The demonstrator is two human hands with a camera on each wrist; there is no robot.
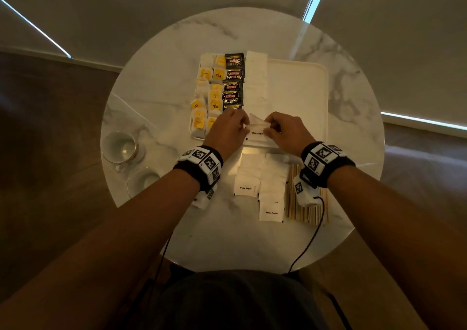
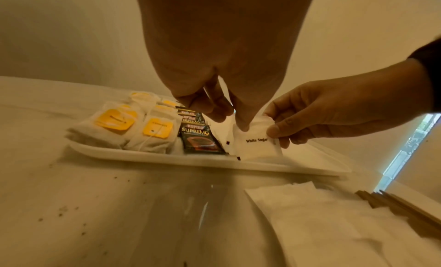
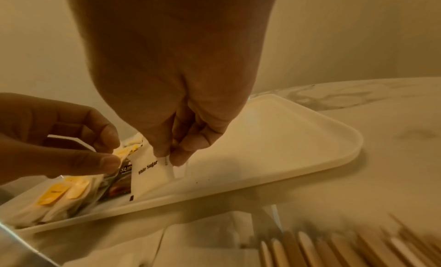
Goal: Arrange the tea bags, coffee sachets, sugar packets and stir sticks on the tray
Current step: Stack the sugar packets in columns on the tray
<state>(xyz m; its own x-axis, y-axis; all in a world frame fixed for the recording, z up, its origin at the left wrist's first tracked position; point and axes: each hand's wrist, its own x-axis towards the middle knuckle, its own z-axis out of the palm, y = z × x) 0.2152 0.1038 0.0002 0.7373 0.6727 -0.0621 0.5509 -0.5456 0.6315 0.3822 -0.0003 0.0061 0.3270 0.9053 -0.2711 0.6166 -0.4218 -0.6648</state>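
Pinching one white sugar packet (image 2: 259, 141) by its right edge, the right hand (image 1: 284, 132) holds it tilted over the near edge of the tray (image 1: 298, 97), thumb and fingertips closed on the paper in a tight grip. The left hand (image 1: 228, 131) meets the same packet at its upper left corner: in the left wrist view its thumb tip rests on the packet's face while the other fingers curl loosely above it. Whether that hand truly grips the packet or only touches it I cannot tell.

Just left of the packet, a column of black coffee sachets (image 1: 233, 80) lies on the tray, and beyond them two columns of tea bags (image 1: 208, 94) with yellow tags fill the tray's left end. A row of sugar packets (image 1: 256, 77) runs up the tray beside the sachets. The tray's right half is bare.

On the round marble worktop (image 1: 353, 97), nearer the person, more sugar packets (image 1: 262, 183) lie overlapped, with a bundle of wooden stir sticks (image 1: 294, 195) just to their right. Two cups (image 1: 121, 149) stand at the worktop's left edge.
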